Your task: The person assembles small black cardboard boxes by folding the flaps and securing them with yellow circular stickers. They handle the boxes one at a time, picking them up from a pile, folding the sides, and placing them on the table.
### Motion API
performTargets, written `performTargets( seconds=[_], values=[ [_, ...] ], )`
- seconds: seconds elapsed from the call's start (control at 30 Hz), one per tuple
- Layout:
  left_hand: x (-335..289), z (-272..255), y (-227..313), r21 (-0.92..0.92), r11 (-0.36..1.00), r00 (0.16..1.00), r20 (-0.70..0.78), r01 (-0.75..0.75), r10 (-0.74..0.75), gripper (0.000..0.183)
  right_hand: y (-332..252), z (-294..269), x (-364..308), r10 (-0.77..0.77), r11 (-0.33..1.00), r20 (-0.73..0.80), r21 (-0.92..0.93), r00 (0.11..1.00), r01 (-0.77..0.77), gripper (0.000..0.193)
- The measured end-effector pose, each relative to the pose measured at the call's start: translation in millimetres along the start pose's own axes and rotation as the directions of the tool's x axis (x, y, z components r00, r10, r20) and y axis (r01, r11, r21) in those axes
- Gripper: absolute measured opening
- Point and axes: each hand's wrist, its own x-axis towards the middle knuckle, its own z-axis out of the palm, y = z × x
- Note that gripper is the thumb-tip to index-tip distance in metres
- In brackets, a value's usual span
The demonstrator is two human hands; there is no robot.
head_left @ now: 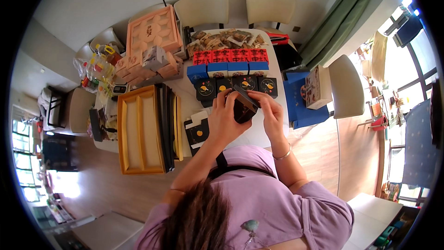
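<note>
Above the near part of the white table [259, 132] I hold a small black box [243, 109]. My left hand [227, 119] wraps round its left side and underside, fingers over the top edge. At the box's upper right edge, my right hand [269, 113] pinches with thumb and fingers. Just beyond stands a row of black boxes [205, 90] with round yellow designs, partly behind my hands. Beside my left wrist lies a flat, unfolded black carton [197, 132] with white flaps. Whether the held box has anything inside is hidden.
Blue boxes [217, 70], red boxes [231, 56] and wrapped packets [226, 39] fill the table's far side. To the left are a gold divided tray [138, 129], pink boxes [152, 30] and bottles [101, 67]. A chair [347, 88] at right holds a blue bag [300, 102].
</note>
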Motion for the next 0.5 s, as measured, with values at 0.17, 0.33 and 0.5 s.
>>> performTargets(
  seconds=[0.17, 0.33, 0.5],
  values=[
    [-1, -2, 4, 0.030, 1.000, 1.000, 0.015, 0.003, -0.004, 0.078, -7, 8, -6, 0.129, 0.971, -0.026, 0.206, 0.991, -0.121, 0.021],
    [-2, -3, 5, 0.051, 0.999, 1.000, 0.003, -0.006, 0.006, 0.078, -1, 9, -5, 0.079, 0.981, -0.047, 0.180, 0.996, -0.070, 0.022],
    [-2, -1, 2, 0.035, 0.999, 0.999, -0.031, -0.035, 0.036, 0.086, 1, 12, -5, 0.105, 0.971, -0.142, 0.230, 0.984, -0.071, 0.020]
  ],
)
